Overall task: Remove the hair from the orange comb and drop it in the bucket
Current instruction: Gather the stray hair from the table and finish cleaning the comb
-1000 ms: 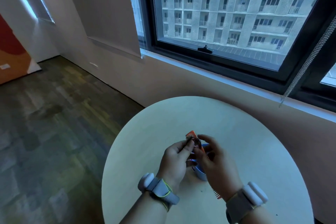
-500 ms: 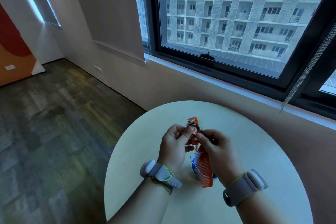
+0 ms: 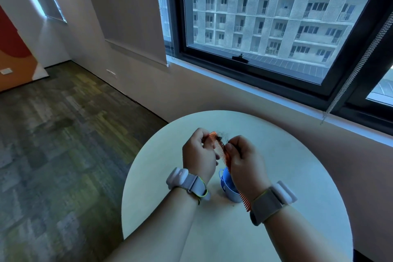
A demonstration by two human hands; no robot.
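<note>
I hold the orange comb point(image 3: 221, 148) slanted above the round table, its teeth facing left and down. My left hand point(image 3: 197, 155) grips its upper end. A dark tuft of hair point(image 3: 222, 136) clings to the teeth near that end. My right hand point(image 3: 244, 161) is closed beside the comb, thumb and fingertips pinching strands of that hair. The comb's lower end sticks out below my right wrist. A small blue bucket point(image 3: 227, 187) stands upright on the table right under my hands, partly hidden by the right hand and the comb.
The pale round table point(image 3: 297, 176) stands against a wall under a large window. Carpeted floor point(image 3: 63, 134) spreads to the left. A blind's bead chain point(image 3: 350, 74) hangs at the right. Both my wrists wear bands.
The comb has tilted, its top now leaning left. My right hand has shifted up to the hair tuft, and the bucket shows more below the hands.
</note>
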